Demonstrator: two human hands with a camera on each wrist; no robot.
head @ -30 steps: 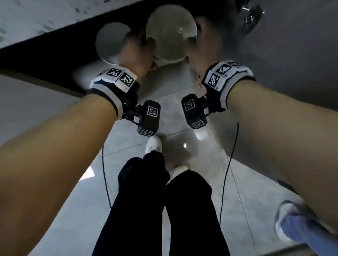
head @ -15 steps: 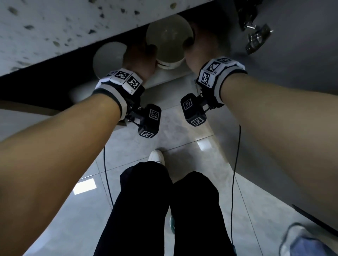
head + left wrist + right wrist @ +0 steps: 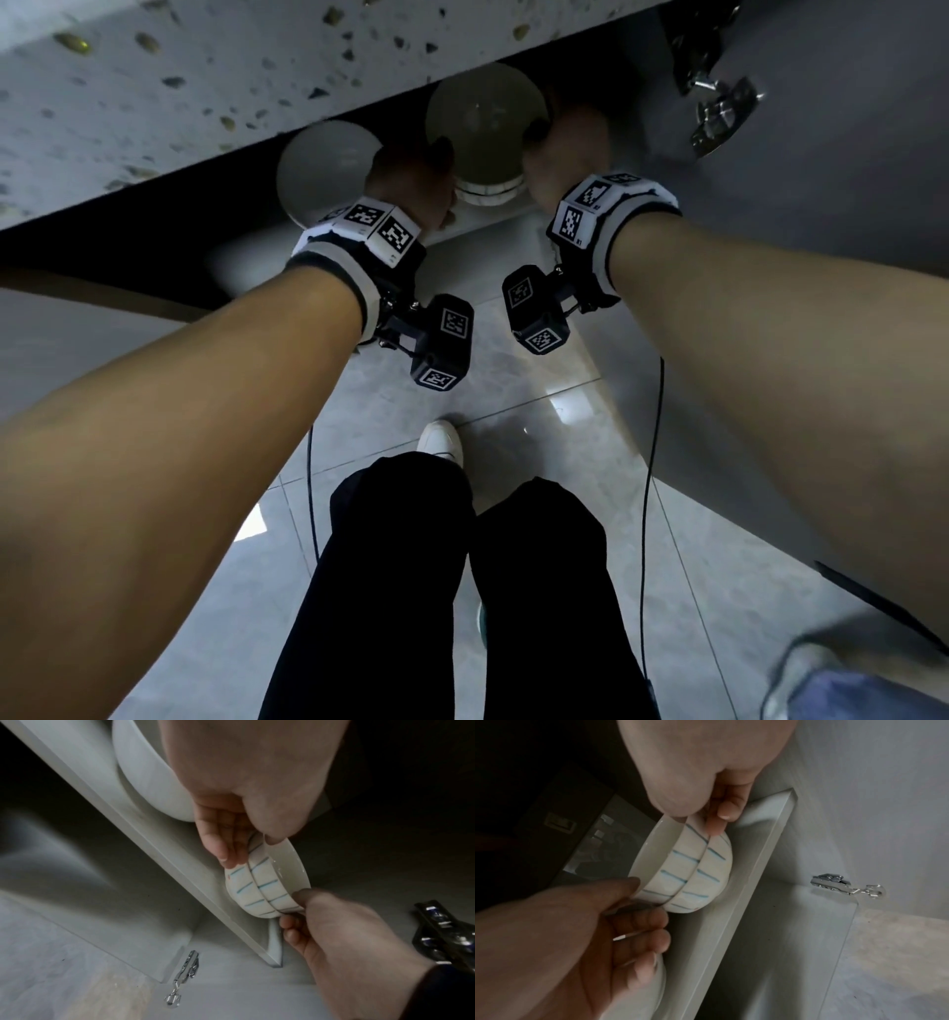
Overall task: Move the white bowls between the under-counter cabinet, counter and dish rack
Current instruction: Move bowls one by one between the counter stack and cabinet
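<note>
Two nested white bowls with blue stripes (image 3: 485,123) (image 3: 262,890) (image 3: 693,874) sit at the front of the cabinet shelf (image 3: 180,850) (image 3: 757,852). I cannot tell whether they rest on it or hang just above it. My left hand (image 3: 411,180) (image 3: 250,847) grips the stack's left side, thumb on the rim and fingers on the wall. On the opposite side, my right hand (image 3: 565,149) (image 3: 698,819) holds it the same way. A larger plain white bowl (image 3: 328,159) (image 3: 149,770) stands on the shelf just to the left.
The speckled counter edge (image 3: 205,77) overhangs the dark cabinet opening. The open grey cabinet door (image 3: 821,205) with its metal hinge (image 3: 719,108) (image 3: 834,882) stands to the right. Below are a tiled floor (image 3: 539,401), my legs and another person's shoe (image 3: 821,678).
The view has tilted, so the counter edge now shows at the top. Both hands keep their hold on the striped stack, which stays beside the plain bowl.
</note>
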